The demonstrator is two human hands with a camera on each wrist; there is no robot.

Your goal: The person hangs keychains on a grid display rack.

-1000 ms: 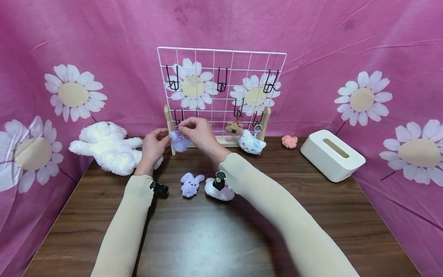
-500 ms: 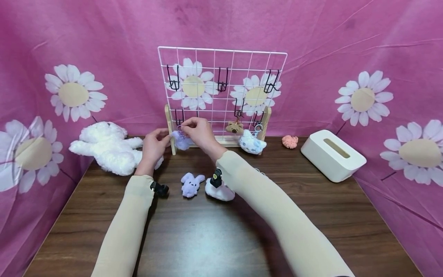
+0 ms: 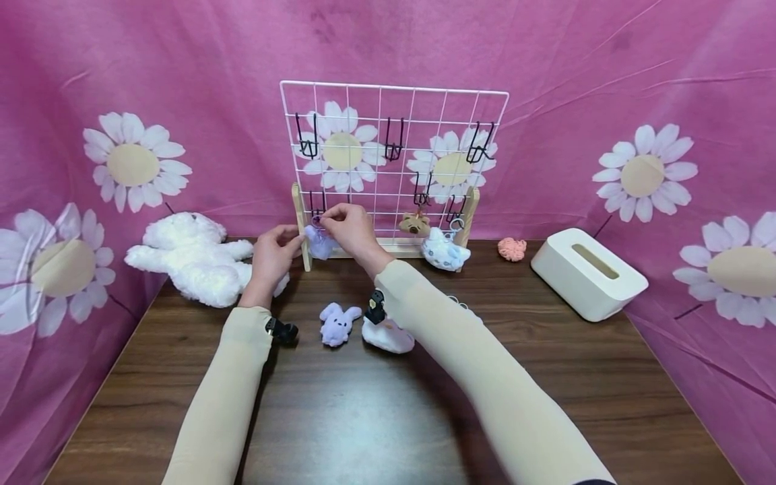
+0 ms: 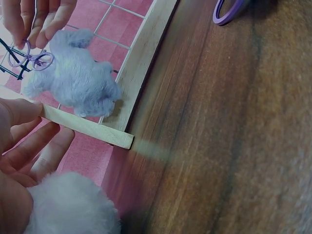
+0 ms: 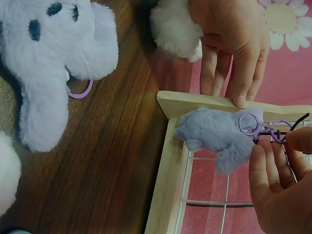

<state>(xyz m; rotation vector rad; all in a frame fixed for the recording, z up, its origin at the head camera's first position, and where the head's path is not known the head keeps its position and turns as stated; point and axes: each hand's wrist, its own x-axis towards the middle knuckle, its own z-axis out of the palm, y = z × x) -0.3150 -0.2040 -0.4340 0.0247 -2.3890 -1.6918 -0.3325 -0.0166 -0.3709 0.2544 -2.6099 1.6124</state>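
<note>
My right hand (image 3: 353,232) pinches a purple ring (image 5: 240,117) on a small purple plush keychain (image 4: 78,73) at the rack's lower left. The ring is up against a black hook (image 3: 312,201); whether it is over the prong I cannot tell, since fingers cover part of it. The plush hangs in front of the white wire grid (image 3: 281,101), close to the left wooden post (image 4: 92,127). My left hand (image 3: 273,259) grips that post, thumb on one side and fingers on the other. A large white plush (image 3: 197,259) lies just beside the left hand.
A purple rabbit plush (image 3: 337,325) and a white plush (image 3: 391,337) lie in front of the rack. On its right hang a brown bear (image 3: 415,223) and a blue-white plush (image 3: 444,250). Farther right are a pink fuzzy piece (image 3: 512,248) and a white tissue box (image 3: 582,289).
The right hand has shifted slightly with the keychain and its forearm has turned a little, uncovering pale rings beside the sleeve. The left hand stays on the post. The head view has panned slightly.
</note>
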